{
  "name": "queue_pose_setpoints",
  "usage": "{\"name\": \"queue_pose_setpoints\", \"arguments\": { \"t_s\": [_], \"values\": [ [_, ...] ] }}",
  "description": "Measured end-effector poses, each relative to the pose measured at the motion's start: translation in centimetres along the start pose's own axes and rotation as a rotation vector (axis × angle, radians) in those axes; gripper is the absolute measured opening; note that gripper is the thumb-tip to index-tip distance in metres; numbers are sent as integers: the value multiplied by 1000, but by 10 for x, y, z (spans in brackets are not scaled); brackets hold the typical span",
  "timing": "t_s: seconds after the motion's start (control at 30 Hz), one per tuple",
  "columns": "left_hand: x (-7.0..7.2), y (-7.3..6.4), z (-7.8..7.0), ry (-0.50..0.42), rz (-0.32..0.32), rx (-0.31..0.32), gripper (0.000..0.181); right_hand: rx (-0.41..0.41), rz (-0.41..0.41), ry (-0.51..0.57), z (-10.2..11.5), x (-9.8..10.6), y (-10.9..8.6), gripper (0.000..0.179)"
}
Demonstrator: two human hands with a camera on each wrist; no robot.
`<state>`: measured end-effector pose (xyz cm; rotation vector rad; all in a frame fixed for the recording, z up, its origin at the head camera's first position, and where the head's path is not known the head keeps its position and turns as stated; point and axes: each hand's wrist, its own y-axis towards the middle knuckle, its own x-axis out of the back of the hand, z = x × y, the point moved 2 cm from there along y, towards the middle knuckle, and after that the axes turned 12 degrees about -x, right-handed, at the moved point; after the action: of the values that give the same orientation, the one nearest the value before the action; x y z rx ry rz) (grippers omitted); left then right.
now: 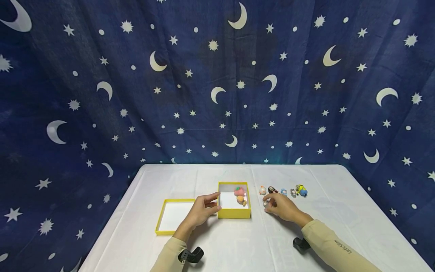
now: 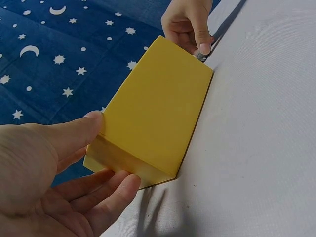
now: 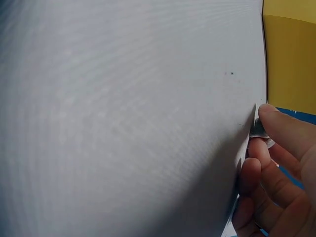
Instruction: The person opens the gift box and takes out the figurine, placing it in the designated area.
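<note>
My left hand touches the left side of a yellow box, thumb and fingers fairly straight against its edge and wall. Inside the open box, against its right side, lie a pink figurine with a green top and an orange-brown figurine. To the right of the box, my right hand pinches a small grey figurine between thumb and fingertips at the tabletop. In the right wrist view the fingers mostly cover this grey figurine.
A yellow-rimmed lid lies left of the box, partly behind my left hand. Behind my right hand stand a white-orange figurine, a dark-haired one, a blue one, a grey one and a yellow-blue one.
</note>
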<state>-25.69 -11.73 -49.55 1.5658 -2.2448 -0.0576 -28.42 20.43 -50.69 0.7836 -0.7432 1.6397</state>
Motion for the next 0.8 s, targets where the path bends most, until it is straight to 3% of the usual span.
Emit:
{"name": "queue_pose_setpoints", "arguments": {
  "t_s": [0.5,0.8],
  "values": [
    [0,1,3,9,7,3,55,-53,-2,-7,0,-1,1,34],
    [0,1,3,9,6,3,55,2,-7,-4,-1,0,1,35]
  ]
}}
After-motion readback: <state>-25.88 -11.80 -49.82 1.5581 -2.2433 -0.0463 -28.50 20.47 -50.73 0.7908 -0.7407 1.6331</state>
